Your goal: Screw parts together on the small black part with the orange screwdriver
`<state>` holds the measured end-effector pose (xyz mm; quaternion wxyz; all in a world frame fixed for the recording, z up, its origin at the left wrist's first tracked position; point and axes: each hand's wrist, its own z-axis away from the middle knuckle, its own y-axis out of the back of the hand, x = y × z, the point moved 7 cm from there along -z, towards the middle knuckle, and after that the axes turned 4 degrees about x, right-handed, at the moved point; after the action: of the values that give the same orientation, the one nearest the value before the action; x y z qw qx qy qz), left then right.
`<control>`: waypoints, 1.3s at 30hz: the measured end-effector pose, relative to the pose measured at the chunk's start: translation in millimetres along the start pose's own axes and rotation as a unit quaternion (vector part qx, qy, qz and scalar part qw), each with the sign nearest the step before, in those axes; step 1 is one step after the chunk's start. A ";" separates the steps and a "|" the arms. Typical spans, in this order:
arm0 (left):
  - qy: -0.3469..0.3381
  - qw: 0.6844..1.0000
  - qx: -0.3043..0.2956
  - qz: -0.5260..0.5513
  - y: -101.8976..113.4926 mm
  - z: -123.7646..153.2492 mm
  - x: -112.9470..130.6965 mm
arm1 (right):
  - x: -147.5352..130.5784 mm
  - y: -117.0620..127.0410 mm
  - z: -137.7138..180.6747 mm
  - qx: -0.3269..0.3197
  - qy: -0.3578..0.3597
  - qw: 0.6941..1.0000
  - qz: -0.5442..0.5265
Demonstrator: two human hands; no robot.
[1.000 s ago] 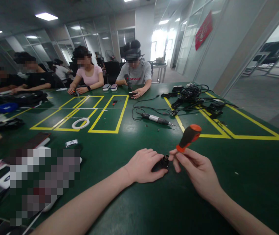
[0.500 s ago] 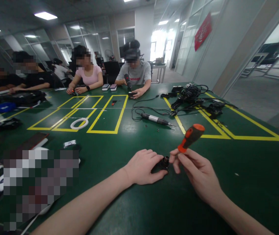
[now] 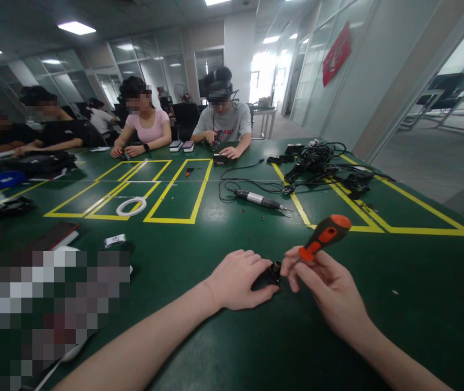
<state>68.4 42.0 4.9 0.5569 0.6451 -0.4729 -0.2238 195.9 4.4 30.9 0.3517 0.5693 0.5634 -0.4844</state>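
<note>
My left hand (image 3: 237, 279) lies curled over a small black part (image 3: 271, 273) on the green table (image 3: 199, 244), thumb and fingers closed round it. My right hand (image 3: 329, 290) pinches an orange-and-black screwdriver (image 3: 326, 235). Its handle slants up to the right and its tip end points down at the black part's round opening. The shaft is hidden behind my fingers.
An electric screwdriver (image 3: 258, 200) with its cord lies beyond my hands, and a tangle of black cables (image 3: 321, 163) sits at the far right. A white tape ring (image 3: 133, 206) lies in yellow-marked boxes. Several people sit along the far and left sides.
The screwdriver handle has tipped lower and further to the right in my right hand. My left hand stays on the black part. The person opposite lowered a tool to the table.
</note>
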 end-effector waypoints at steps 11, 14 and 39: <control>0.001 1.000 -0.004 -0.005 1.1 0.2 1.1 | -3.5 0.2 0.2 -0.002 0.011 1.000 0.010; 0.001 1.000 -0.007 0.000 0.2 0.3 0.7 | -3.2 0.4 0.1 0.011 0.012 1.000 -0.012; -0.004 1.000 0.007 0.000 -0.8 1.2 0.4 | -4.9 0.1 1.0 0.008 0.002 1.000 0.001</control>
<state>67.8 41.0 3.9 0.5508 0.6481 -0.4762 -0.2233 196.4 1.9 35.2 0.3467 0.5739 0.5599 -0.4869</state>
